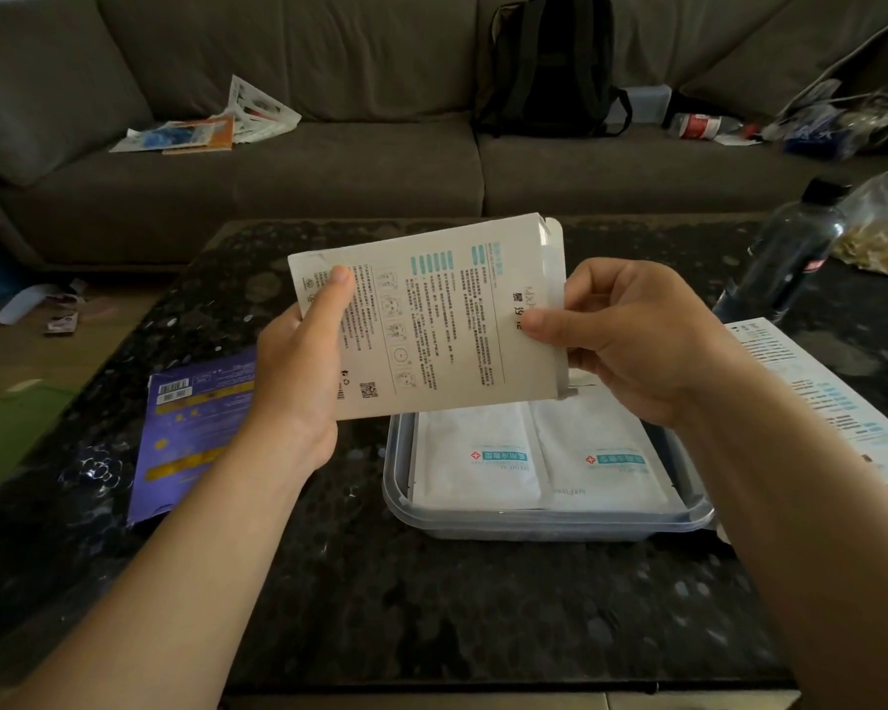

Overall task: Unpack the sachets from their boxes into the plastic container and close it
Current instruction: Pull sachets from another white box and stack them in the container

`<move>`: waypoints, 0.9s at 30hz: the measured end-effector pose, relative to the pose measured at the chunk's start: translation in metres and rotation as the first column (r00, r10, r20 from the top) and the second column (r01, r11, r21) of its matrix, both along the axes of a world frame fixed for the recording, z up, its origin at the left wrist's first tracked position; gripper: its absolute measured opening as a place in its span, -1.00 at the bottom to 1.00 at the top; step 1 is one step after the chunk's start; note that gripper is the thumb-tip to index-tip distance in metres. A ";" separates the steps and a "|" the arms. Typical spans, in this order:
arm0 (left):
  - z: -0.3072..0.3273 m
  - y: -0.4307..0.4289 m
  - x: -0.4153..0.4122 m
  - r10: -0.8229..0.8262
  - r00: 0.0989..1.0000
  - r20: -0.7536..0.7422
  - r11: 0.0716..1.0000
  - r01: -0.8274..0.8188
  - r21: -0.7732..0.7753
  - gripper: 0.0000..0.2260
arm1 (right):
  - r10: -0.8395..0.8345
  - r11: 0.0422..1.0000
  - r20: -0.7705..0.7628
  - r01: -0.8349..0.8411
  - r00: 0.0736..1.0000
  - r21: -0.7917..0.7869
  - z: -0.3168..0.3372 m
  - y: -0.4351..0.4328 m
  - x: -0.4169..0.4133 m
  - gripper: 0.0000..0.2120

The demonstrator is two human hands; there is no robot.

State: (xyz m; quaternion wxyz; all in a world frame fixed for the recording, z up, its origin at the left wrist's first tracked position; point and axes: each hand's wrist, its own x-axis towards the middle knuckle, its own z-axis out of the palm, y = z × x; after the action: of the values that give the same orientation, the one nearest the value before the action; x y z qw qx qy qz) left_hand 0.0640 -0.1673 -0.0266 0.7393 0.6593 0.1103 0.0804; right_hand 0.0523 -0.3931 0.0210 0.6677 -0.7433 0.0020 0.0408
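The white box point(431, 320) hung over the far edge of the plastic container point(396, 484). The left hand point(298, 371) had its grip clamped on the box's left end, and the right hand point(631, 340) pinched the open right end. White sachets point(483, 453) already lay inside the container. If more came out in a rush, I judged some could miss the rim and skid across the table point(431, 607). A purple box point(191, 422) crowded the left, a second white box point(816, 397) the right and a bottle point(780, 258) the far right. Only the near side had room.

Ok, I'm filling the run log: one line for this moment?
left hand holds white box | right hand pinches its open end | plastic container open, sachets inside
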 end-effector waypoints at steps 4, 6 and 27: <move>0.001 0.000 0.000 0.002 0.998 -0.058 0.999 -0.004 -0.045 -0.75 | -0.039 0.995 0.019 0.038 0.999 0.094 -0.002 0.001 0.000 -0.62; 0.001 0.001 0.001 0.009 0.997 -0.080 0.998 -0.014 -0.061 -0.74 | -0.034 0.989 0.007 0.032 0.999 0.143 -0.001 -0.001 0.000 -0.60; -0.003 0.010 0.007 0.122 0.988 -0.095 0.989 -0.130 -0.077 -0.78 | -0.106 0.993 0.088 0.102 0.990 0.051 0.001 -0.051 0.000 -0.70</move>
State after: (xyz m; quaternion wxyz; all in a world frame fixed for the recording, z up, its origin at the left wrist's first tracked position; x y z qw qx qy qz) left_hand 0.0706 -0.1568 -0.0300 0.7539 0.6226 0.1883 0.0924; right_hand 0.0520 -0.4441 0.0218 0.6856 -0.7274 0.0096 -0.0278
